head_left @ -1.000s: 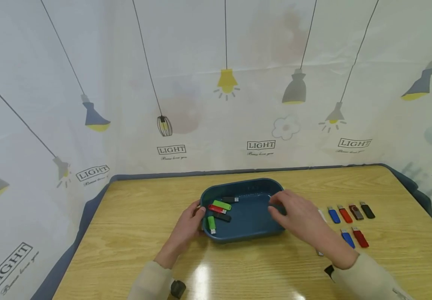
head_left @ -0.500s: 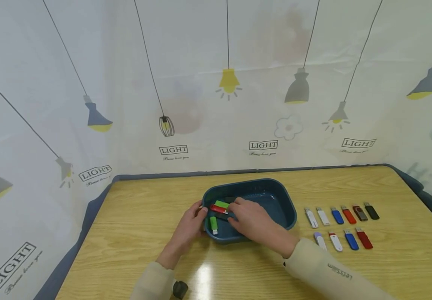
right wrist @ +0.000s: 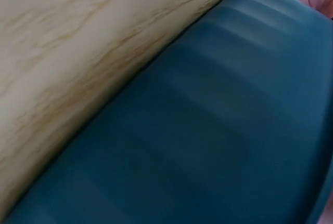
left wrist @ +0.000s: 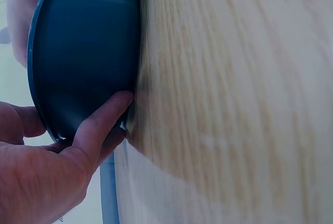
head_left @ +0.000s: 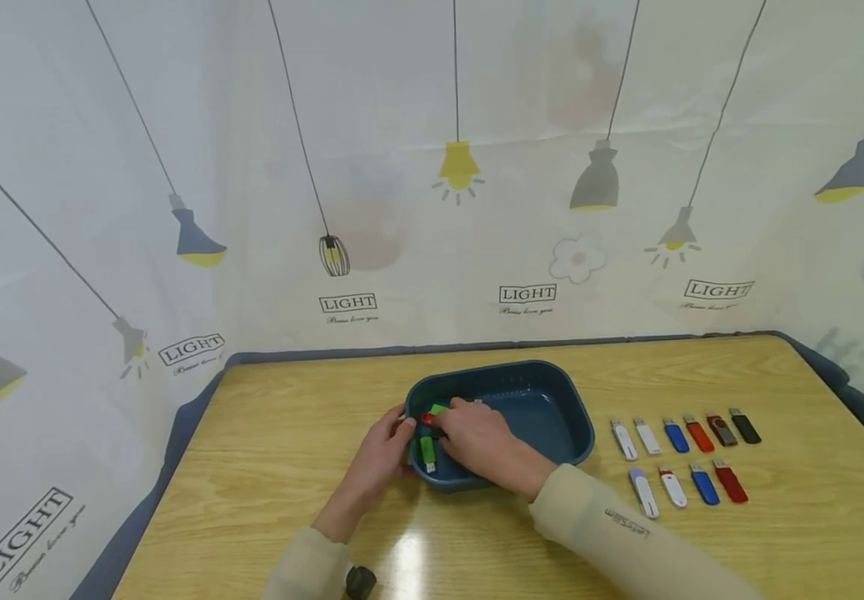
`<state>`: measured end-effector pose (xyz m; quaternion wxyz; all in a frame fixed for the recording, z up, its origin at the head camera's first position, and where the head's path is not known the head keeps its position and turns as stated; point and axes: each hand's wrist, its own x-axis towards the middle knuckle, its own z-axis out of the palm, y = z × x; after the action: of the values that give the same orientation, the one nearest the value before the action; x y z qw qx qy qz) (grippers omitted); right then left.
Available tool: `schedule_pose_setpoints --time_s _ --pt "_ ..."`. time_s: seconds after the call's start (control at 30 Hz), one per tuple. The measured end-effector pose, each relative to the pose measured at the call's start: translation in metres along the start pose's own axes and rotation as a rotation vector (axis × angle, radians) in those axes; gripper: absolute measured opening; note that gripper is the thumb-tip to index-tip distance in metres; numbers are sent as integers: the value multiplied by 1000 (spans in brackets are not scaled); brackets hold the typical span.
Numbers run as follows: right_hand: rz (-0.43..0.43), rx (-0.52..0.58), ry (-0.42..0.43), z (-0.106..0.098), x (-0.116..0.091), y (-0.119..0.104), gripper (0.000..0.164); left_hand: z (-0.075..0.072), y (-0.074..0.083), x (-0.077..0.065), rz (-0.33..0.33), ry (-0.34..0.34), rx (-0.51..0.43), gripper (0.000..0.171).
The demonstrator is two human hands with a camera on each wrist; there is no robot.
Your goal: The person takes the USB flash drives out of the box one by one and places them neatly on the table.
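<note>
A dark blue plastic box (head_left: 547, 417) sits on the table, with several USB sticks at its left end. My left hand (head_left: 375, 454) grips that end, thumb at the rim and fingers against the outer wall; the left wrist view shows the fingers (left wrist: 99, 125) low on the wall. Inside the box, my right hand (head_left: 476, 435) reaches down over the sticks, fingertips right at a red USB stick (head_left: 427, 419). I cannot tell whether it pinches one. A green USB stick (head_left: 428, 452) lies nearer me, and another green one (head_left: 437, 409) peeks out behind the fingers.
On the wooden table (head_left: 267, 467), two rows of USB sticks lie right of the box. The back row includes white (head_left: 646, 437), blue (head_left: 676, 435) and black (head_left: 745, 426) ones; the front row has a lilac-and-white one (head_left: 644, 493) and a dark red one (head_left: 731, 482). A printed curtain hangs behind.
My right hand has moved left from the box's right rim to the sticks at its left end, now covering most of the red one. My left hand stays on the box.
</note>
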<state>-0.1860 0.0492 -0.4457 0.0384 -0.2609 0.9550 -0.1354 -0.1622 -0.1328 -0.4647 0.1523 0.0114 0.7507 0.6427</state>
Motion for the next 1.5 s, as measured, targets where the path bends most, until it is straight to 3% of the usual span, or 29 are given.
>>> schedule_pose_setpoints --time_s 0.23,0.5,0.73,1.5 --pt "22 -45 -47 4 1 0 19 0 0 -2 -6 3 0 54" --pt "25 -4 -25 3 -3 5 17 -1 2 -2 -3 20 14 53" --pt "9 27 6 4 -5 8 28 0 0 1 9 6 -4 53" --pt "56 56 -8 7 -3 11 9 1 2 -2 -9 21 16 52"
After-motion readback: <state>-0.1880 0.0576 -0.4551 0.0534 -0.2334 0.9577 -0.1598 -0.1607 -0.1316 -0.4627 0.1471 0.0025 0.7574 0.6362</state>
